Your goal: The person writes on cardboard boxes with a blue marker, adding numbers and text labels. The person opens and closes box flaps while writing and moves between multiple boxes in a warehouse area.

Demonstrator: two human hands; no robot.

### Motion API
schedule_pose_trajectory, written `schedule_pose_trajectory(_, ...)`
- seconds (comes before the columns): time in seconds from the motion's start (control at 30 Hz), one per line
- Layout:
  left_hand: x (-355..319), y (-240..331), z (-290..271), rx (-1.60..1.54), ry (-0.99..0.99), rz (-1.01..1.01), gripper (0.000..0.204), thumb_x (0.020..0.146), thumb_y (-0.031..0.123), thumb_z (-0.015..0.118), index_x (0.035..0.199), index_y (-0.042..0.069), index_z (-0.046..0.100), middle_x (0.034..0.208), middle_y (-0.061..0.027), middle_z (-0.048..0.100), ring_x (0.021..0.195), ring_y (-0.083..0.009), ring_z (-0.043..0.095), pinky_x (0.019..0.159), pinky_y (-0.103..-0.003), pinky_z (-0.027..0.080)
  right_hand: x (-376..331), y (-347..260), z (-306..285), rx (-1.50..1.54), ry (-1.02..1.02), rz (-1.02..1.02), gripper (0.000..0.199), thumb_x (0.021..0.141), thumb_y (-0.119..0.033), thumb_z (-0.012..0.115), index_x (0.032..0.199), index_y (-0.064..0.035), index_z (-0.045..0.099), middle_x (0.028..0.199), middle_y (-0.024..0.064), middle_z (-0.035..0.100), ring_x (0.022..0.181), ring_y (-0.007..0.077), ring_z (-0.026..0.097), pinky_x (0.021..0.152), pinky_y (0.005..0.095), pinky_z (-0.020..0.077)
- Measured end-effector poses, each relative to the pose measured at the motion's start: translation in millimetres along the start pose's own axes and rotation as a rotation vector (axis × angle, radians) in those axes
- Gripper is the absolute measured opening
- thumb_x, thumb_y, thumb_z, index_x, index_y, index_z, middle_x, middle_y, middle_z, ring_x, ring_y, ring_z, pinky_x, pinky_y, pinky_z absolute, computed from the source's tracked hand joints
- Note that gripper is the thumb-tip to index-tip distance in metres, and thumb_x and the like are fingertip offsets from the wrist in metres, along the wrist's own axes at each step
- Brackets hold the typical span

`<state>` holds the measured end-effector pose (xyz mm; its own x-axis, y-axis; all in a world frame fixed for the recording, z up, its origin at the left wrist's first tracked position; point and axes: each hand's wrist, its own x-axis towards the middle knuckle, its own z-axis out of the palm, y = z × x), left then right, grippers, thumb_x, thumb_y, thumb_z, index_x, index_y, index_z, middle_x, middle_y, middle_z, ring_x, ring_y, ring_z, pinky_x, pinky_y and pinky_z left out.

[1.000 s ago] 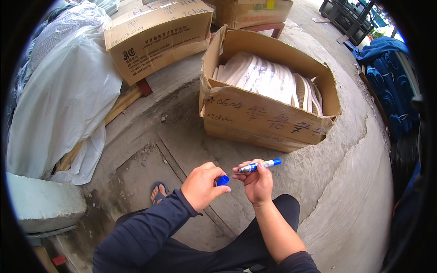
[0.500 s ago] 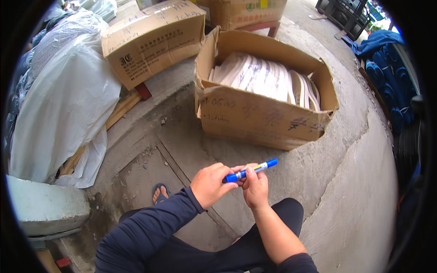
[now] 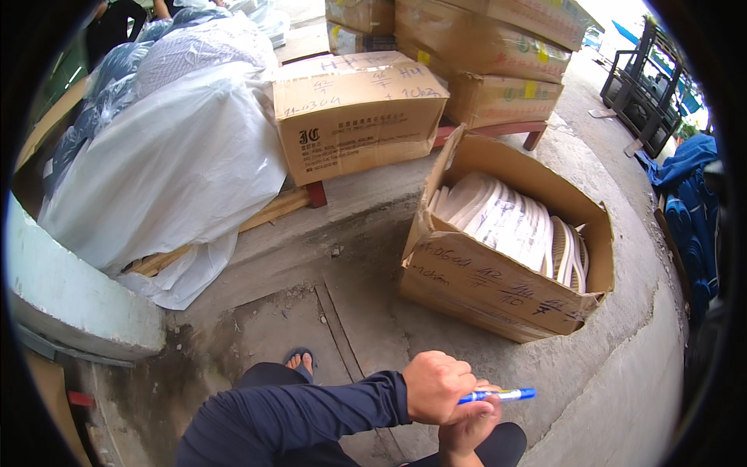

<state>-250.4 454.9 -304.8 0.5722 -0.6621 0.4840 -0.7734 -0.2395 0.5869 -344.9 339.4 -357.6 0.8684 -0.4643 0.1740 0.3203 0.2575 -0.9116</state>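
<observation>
My left hand (image 3: pixel 438 387), at the end of a dark sleeve, is closed in a fist round the left end of a blue and white marker pen (image 3: pixel 510 395). Below it, my right hand (image 3: pixel 472 424) grips the same pen near its middle, thumb on top. The pen's blue right end sticks out past the fingers; its left end is hidden in my left fist. Beyond my hands an open cardboard carton (image 3: pixel 498 300) stands on the concrete. Packed upright in it are pale, curved pieces (image 3: pixel 498 218) that look like shoe soles, partly under clear plastic.
Behind lies a closed carton (image 3: pixel 358 128) on a red-legged support, with stacked cartons (image 3: pixel 482 47) beyond. Plastic-covered bundles (image 3: pixel 171 163) fill the left, above a pale curved block (image 3: pixel 85 288). A forklift (image 3: pixel 642 89) and blue rolled material (image 3: pixel 692 226) are at the right.
The view has swung left and up, so the cartons appear lower and further right. My left hand has closed from a finger hold into a fist on the pen's left end.
</observation>
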Motion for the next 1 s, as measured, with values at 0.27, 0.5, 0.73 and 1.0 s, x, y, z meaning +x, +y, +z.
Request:
schedule_pose_trajectory(0.27,-17,17,-4,-0.731,-0.221,-0.266,0.037,0.101,0.040,0.050,0.096,0.012,0.075,0.078,-0.0153,0.071,0.070,-0.0334,0.068,0.060,-0.041,0.053,-52,36,14,0.136,0.438,-0.066,0.034,0.102,-0.037,0.057,0.102,-0.0025,0.059,0.091,0.0110,0.064,0.079,0.0216,0.064,0.073,0.0365,0.0523)
schedule_pose_trajectory(0.5,-66,-97,22,-0.761,-0.619,-0.583,0.056,0.108,0.049,0.036,0.100,0.003,0.067,0.092,-0.0222,0.069,0.090,-0.0424,0.065,0.079,-0.048,0.051,-16,4,16,-0.753,-0.076,0.807,0.018,0.100,-0.013,0.062,0.101,0.0039,0.068,0.099,0.0115,0.068,0.085,0.0174,0.066,0.076,0.0316,0.0542)
schedule_pose_trajectory(0.73,-146,-37,-93,-0.516,-1.302,-0.741,0.051,0.095,0.051,0.061,0.110,0.004,0.073,0.110,-0.0274,0.071,0.107,-0.0435,0.068,0.094,-0.052,0.052,-27,-118,125,-0.905,-0.325,0.803,0.025,0.090,-0.015,0.064,0.113,-0.0047,0.065,0.087,0.0090,0.065,0.082,0.0199,0.061,0.078,0.0337,0.0520)
schedule_pose_trajectory(1.0,-69,-45,-299,-0.032,-0.614,-0.953,0.045,0.092,0.051,0.061,0.098,0.009,0.075,0.100,-0.0234,0.073,0.099,-0.0411,0.070,0.088,-0.049,0.055,81,-238,207,-1.119,-0.597,0.761,0.044,0.099,-0.043,0.062,0.121,-0.0051,0.061,0.100,0.0288,0.070,0.097,0.0477,0.068,0.081,0.0511,0.0535)
